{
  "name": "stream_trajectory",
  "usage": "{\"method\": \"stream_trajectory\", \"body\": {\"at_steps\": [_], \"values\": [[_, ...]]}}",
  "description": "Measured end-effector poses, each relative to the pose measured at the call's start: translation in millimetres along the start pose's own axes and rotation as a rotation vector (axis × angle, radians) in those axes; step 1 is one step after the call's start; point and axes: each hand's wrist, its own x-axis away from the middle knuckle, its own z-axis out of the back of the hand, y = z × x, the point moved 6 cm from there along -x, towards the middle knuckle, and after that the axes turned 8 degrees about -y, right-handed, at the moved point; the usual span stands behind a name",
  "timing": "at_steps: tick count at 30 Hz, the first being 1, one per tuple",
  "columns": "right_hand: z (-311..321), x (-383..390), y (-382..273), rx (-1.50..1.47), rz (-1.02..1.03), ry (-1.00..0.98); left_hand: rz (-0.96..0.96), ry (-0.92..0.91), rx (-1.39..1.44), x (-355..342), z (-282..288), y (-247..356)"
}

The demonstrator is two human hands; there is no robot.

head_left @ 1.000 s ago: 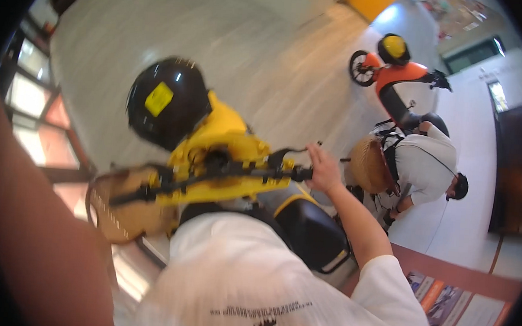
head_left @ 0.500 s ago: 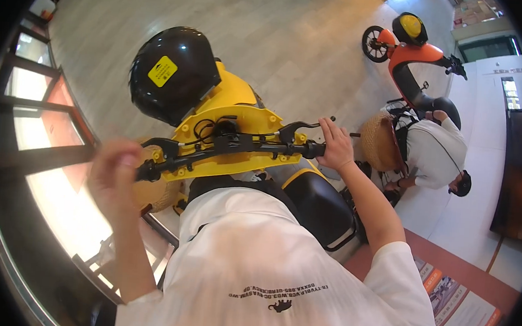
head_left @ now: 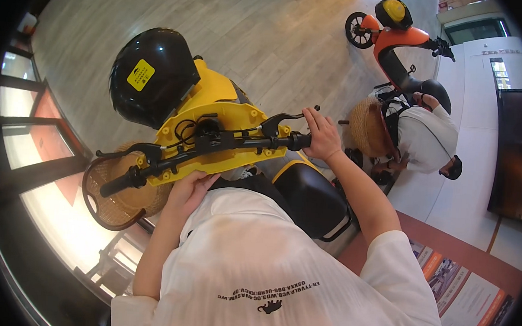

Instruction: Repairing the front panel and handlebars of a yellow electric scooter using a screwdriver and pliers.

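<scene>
The person stands over a yellow electric scooter (head_left: 216, 108) on a grey wooden floor (head_left: 270, 36); the right hand (head_left: 320, 134) is closed around the right grip of the black handlebar (head_left: 213, 147), with the fingers wrapped over the grip just beside the brake lever (head_left: 285, 119); the left hand (head_left: 190, 185) lies with loosely spread fingers against the lower edge of the yellow handlebar cover (head_left: 225, 160), near the middle of the bar, and it does not hold the left grip (head_left: 117, 183), which stands free further to the left; I cannot tell whether the left fingers press the cover or only touch it; a glossy black helmet (head_left: 151, 82) with a small yellow sticker sits on the front of the scooter, above the handlebar in the view; a woven basket (head_left: 119, 198) hangs below the left end of the bar; the black seat (head_left: 310, 197) with a yellow edge is under the person's right forearm; the person wears a white shirt (head_left: 277, 279) with small dark print; to the right, well apart, another person (head_left: 420, 138) in a white top bends down beside a second woven basket (head_left: 366, 128); behind them stands an orange scooter (head_left: 397, 39) with a yellow helmet (head_left: 394, 12) on it; printed posters (head_left: 464, 292) lie at the lower right.
</scene>
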Motion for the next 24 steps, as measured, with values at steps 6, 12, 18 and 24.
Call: {"method": "stream_trajectory", "body": {"at_steps": [6,12,18,24], "values": [[1,1,2,-0.012,0.005,0.021,-0.032,-0.043,0.062,-3,-6,-2],[1,0,1,-0.011,0.012,0.023,-0.051,0.055,0.146,-2,-19,-2],[3,0,1,-0.021,0.011,0.038,-0.043,0.118,0.165,0,-13,-3],[3,1,2,-0.024,0.014,0.050,-0.047,0.127,0.103,-2,-11,-2]]}}
